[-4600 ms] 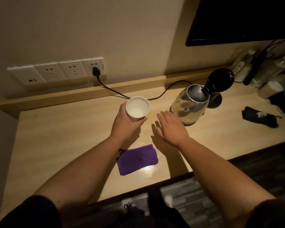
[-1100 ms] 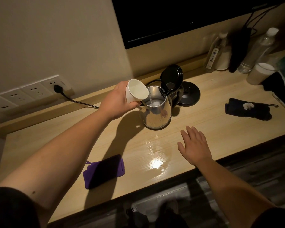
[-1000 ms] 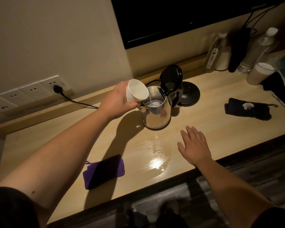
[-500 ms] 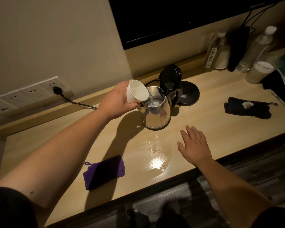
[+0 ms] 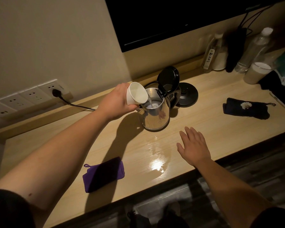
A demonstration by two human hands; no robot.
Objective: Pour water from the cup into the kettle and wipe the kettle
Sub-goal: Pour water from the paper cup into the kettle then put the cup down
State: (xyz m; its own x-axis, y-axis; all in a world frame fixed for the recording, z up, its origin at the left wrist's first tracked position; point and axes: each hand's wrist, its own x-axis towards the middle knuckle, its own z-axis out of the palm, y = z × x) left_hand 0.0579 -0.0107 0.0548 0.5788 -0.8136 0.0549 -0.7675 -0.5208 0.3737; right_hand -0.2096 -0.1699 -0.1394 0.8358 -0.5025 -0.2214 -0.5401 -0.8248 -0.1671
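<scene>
1. White cup (image 5: 136, 95), gripped and tipped in the left hand (image 5: 116, 102), streams into the steel kettle (image 5: 155, 112) just beyond the fingers; hold the lip over the mouth.
2. Right hand (image 5: 193, 148) lies flat, fingers spread; purple cloth (image 5: 104, 174) waits below the grip.

We saw a dim, warm-lit scene. Light fell from above and behind us, throwing a long arm shadow across the desk (image 5: 212, 129) toward the kettle (image 5: 156, 116). A bright glare spot (image 5: 156, 165) shone at lower centre. The frame edges bowed, and the far right looked soft and dark.
</scene>
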